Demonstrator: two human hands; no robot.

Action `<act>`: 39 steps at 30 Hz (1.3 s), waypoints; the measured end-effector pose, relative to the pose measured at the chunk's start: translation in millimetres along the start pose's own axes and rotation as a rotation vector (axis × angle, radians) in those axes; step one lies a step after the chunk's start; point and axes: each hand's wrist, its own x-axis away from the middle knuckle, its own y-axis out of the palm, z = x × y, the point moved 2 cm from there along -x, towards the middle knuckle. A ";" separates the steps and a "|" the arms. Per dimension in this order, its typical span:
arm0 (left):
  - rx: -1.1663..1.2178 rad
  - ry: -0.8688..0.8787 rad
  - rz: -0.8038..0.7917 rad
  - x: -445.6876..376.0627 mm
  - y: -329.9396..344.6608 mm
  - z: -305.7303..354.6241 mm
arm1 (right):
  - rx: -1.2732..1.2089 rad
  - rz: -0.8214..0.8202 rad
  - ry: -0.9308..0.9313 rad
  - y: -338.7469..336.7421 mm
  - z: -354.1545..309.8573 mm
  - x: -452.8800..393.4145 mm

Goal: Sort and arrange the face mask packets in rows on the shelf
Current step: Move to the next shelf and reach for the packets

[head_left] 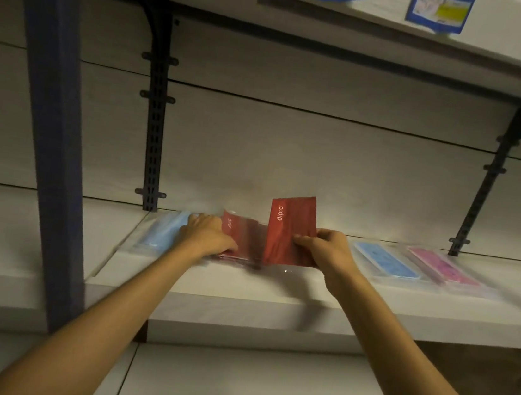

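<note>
Your right hand (328,251) pinched a red packet (291,231) by its right edge, holding it upright just above the shelf (241,281), while your left hand (209,233) lay fingers-down, curled over a low pile of red packets (244,238) lying flat just left of it. A light blue packet (165,228) lay flat beside your left hand, and off to the right a blue packet (386,260) and a pink packet (442,266) lay side by side on the same shelf.
</note>
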 end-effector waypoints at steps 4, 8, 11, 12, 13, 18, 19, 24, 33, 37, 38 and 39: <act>-0.118 0.005 -0.077 0.0 3.5 -5.5 | 0.022 -0.016 -0.001 23.7 6.3 -18.6; -0.150 -0.010 0.093 6.6 -8.6 -5.8 | 0.098 -0.025 -0.013 54.1 7.4 -35.3; -0.186 0.073 0.165 10.6 -23.7 -10.7 | 0.260 -0.023 -0.080 72.8 6.6 -40.0; -0.207 0.100 0.162 13.1 -27.4 -12.5 | 0.359 -0.030 -0.122 77.1 6.2 -38.0; -0.229 0.118 0.159 15.8 -30.0 -14.1 | 0.497 -0.041 -0.177 80.1 6.8 -36.7; -0.243 0.151 0.177 29.6 -34.0 -15.4 | 1.002 -0.057 -0.361 88.0 17.0 -34.6; -0.237 0.157 0.186 31.9 -34.0 -14.4 | 1.024 -0.073 -0.370 89.6 18.4 -36.3; -0.232 0.183 0.181 47.7 -31.2 -6.8 | 1.041 -0.107 -0.374 91.6 17.9 -34.0; -0.156 0.226 0.262 91.8 -39.6 2.6 | 0.914 -0.140 -0.620 68.4 -10.7 7.9; -0.125 0.285 0.307 120.8 -45.3 -3.7 | 0.861 -0.187 -0.721 63.8 -14.8 40.8; -0.104 0.297 0.306 127.9 -46.7 -7.0 | 0.843 -0.190 -0.743 64.0 -15.8 50.2; -0.073 0.306 0.299 134.9 -48.1 -11.3 | 0.824 -0.198 -0.760 65.3 -16.7 59.1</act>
